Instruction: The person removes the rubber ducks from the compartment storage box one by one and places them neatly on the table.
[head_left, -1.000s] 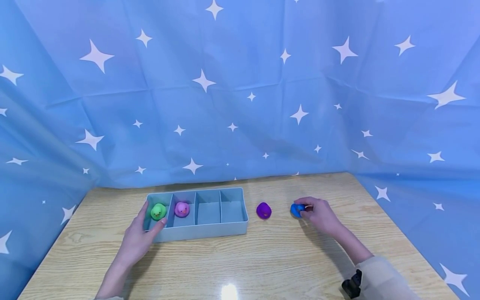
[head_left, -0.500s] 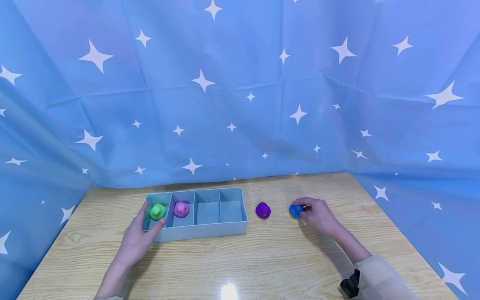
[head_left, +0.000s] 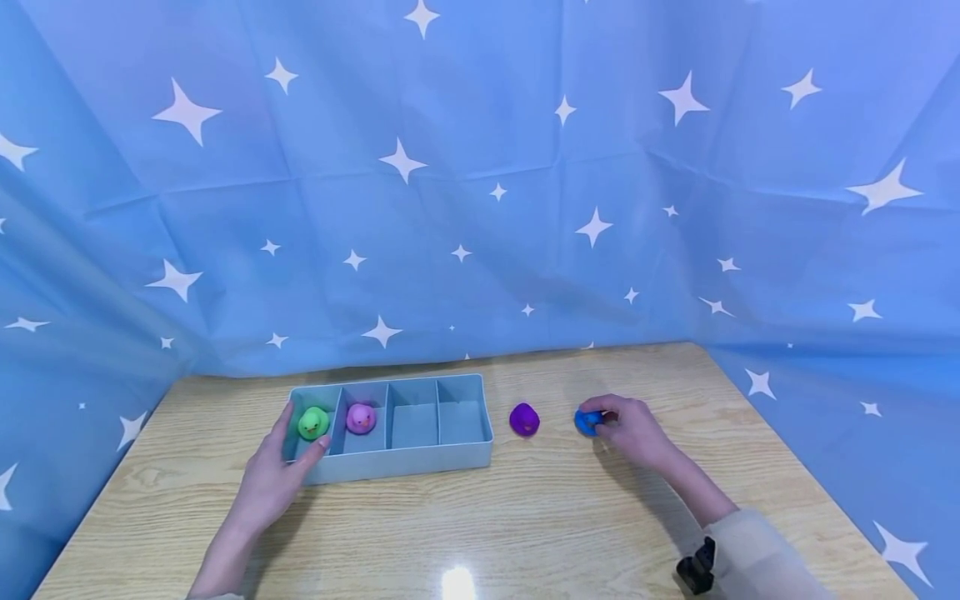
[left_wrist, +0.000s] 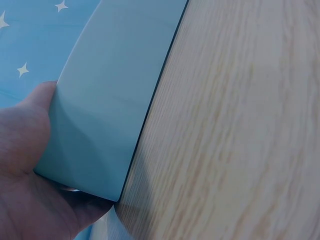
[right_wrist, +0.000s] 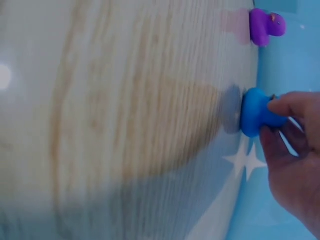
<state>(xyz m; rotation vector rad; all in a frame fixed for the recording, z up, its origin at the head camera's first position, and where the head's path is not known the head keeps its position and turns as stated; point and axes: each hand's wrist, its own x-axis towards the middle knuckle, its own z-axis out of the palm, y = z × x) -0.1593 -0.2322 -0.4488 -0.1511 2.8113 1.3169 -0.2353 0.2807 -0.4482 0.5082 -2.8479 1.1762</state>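
Blue cloth backdrop (head_left: 480, 287) with white stars; pale wood-grain bench (head_left: 405, 542). Little changes over the last second; work seems paused at the grasp. Right hand (head_left: 637, 432) pinches a smooth blue toy duck (head_left: 586, 422) on the bench, near a purple toy duck (head_left: 524, 420). Left hand (head_left: 272, 479) clamps the left end of a grey-blue four-compartment plastic tray (head_left: 408, 461); a green toy duck (head_left: 312, 423) and pink toy duck (head_left: 361, 418) occupy its two leftmost compartments. No readable writing.

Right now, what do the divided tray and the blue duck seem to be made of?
The divided tray: probably smooth, low-sheen plastic, judging by its thin, even walls. The blue duck: perhaps rubber or vinyl, smooth and fairly matte, judging by its rounded, evenly coloured body.
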